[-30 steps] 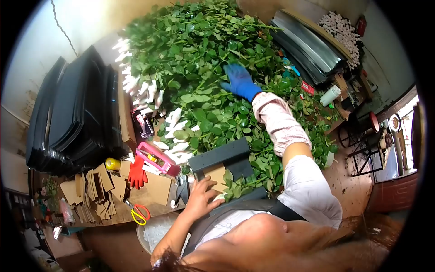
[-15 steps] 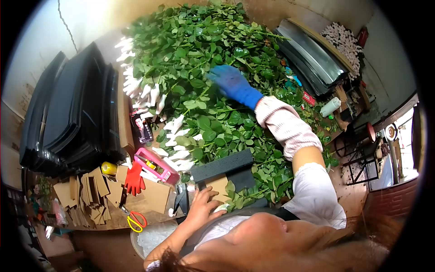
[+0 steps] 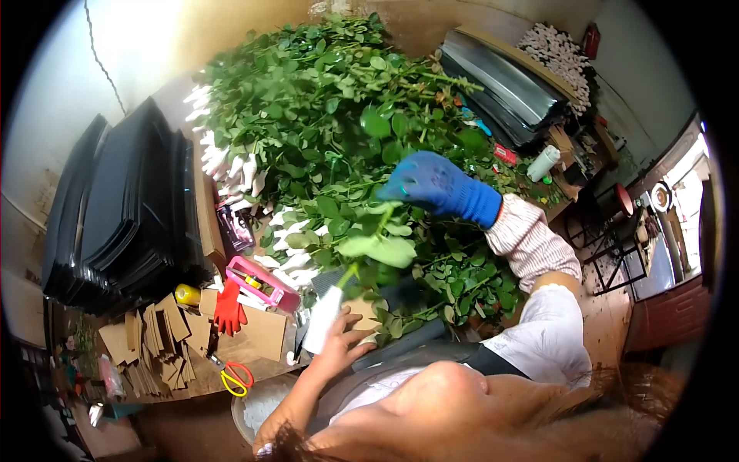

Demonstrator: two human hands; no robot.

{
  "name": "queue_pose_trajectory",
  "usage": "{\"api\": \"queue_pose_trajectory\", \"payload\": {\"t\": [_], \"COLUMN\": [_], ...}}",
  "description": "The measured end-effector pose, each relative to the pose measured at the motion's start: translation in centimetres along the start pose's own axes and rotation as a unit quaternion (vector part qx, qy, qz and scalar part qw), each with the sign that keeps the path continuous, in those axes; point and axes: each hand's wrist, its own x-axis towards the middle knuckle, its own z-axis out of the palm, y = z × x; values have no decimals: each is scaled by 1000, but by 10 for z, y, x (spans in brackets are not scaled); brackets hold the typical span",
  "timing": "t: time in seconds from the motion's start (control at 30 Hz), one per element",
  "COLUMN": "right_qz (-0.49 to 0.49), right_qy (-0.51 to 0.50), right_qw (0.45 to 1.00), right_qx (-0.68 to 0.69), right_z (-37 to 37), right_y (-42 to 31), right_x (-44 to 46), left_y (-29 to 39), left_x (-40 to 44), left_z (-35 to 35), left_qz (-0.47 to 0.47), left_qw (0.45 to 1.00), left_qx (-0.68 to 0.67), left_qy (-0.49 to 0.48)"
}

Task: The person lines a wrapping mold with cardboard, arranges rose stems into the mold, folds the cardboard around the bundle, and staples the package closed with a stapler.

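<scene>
My right hand, in a blue glove, is closed on a leafy rose stem and holds it above the pile. The stem's white-sleeved bud hangs toward the lower left, close to my left hand. My bare left hand lies with fingers apart at the near edge, on a brown cardboard piece in a dark holder. Behind both hands spreads a large heap of green leafy stems, with white-sleeved buds along its left side.
Black sheets stand stacked at the left. Along the near left edge are a pink basket, a red glove, scissors and cardboard pieces. More sheets and a white bottle lie at the right.
My right hand has come back from the heap toward the near right and closed on a stem, lifting it clear. My left hand has hardly moved.
</scene>
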Motion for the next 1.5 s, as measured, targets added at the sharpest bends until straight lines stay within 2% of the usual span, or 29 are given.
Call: {"api": "queue_pose_trajectory", "payload": {"t": [0.03,0.07,0.13,0.23,0.33,0.37,0.43,0.5,0.53,0.6,0.63,0.7,0.73,0.77,0.8,0.87,0.9,0.93,1.0,1.03,1.07,1.1,1.13,1.2,1.23,1.33,1.43,1.47,1.5], "right_qz": [7,17,38,197,197,168,142,138,130,115,133,156,202,234,257,281,251,257,275,210,177,125,158,172,192,261,283,313,310], "right_qy": [21,41,85,31,109,103,65,-6,-22,-28,-104,-156,-225,-249,-229,-391,-414,-474,-358,-144,-70,50,30,63,91,73,48,7,42], "right_qw": [999,999,995,974,968,974,980,988,991,993,983,967,943,930,927,866,863,831,891,964,981,991,985,969,950,876,918,932,939], "right_qx": [36,11,-38,-111,-109,-111,-124,-67,-35,23,68,130,137,137,151,133,141,138,45,72,42,-16,-61,-165,-228,-398,-273,-183,-143], "right_z": [-2,3,23,78,84,80,53,25,9,5,0,15,26,41,45,52,41,22,5,18,27,50,68,105,123,165,153,119,110], "right_y": [-1,8,56,139,110,88,28,-22,-45,-68,-80,-101,-112,-121,-133,-132,-118,-100,-61,-30,-1,36,71,137,163,211,213,186,173], "right_x": [-11,-20,-37,-48,14,34,55,45,28,-24,-43,-96,-120,-142,-144,-146,-138,-104,-42,-27,12,41,73,129,151,186,180,172,151], "left_y": [-1,0,5,5,7,8,7,4,-2,-4,-1,-8,-5,-8,-11,-21,-13,-7,3,6,8,6,4,4,5,6,9,7,3], "left_x": [1,0,3,2,2,3,-1,-1,-1,-4,-5,-5,-5,-4,-3,-5,-3,-2,3,5,8,10,11,14,15,17,17,16,15], "left_z": [0,0,-6,-5,-8,-7,-7,-5,-2,1,1,1,5,4,-1,2,-3,-7,-12,-12,-14,-11,-9,-4,-1,1,0,1,4], "left_qz": [-43,-39,44,43,35,29,19,18,-15,-85,-109,-35,-95,-85,-70,15,-11,-13,-15,-3,8,9,10,18,16,3,1,6,13], "left_qw": [998,998,996,996,995,996,998,998,1000,991,981,995,973,975,993,1000,1000,1000,1000,1000,1000,1000,999,996,995,996,999,999,999], "left_qx": [-46,-39,83,83,89,79,64,56,23,-98,-153,-30,-182,-184,-79,18,-5,2,19,23,29,10,-9,81,87,71,13,3,-7], "left_qy": [-23,-13,3,-3,-8,-5,-3,3,-9,30,57,90,110,93,50,18,8,-1,-14,-4,5,17,30,44,53,59,50,48,44]}}
